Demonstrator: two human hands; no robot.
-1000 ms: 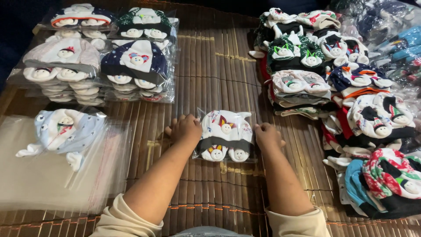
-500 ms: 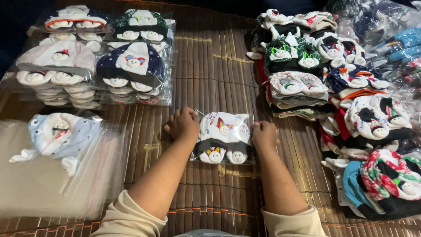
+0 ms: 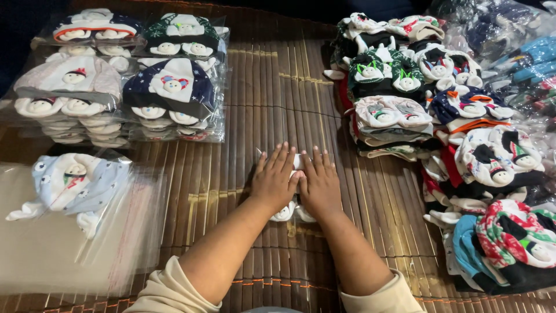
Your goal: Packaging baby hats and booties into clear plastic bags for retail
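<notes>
head view | left hand (image 3: 275, 181) and right hand (image 3: 319, 184) side by side, palms flat, fingers spread, pressing folded snowman cap set (image 3: 288, 212) onto bamboo mat (image 3: 255, 93) at centre | bagged sets (image 3: 168, 98) far-left, loose pile (image 3: 463, 127) right

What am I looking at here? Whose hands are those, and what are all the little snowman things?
A person wears a camera on the head, so you look down at their own two arms. The left hand and right hand lie flat, side by side, pressing a small snowman hat onto a bamboo mat. Nothing is gripped. Left are bagged hats in stacks and a pale blue hat lying on clear plastic bags. Right are loose hat piles.
</notes>
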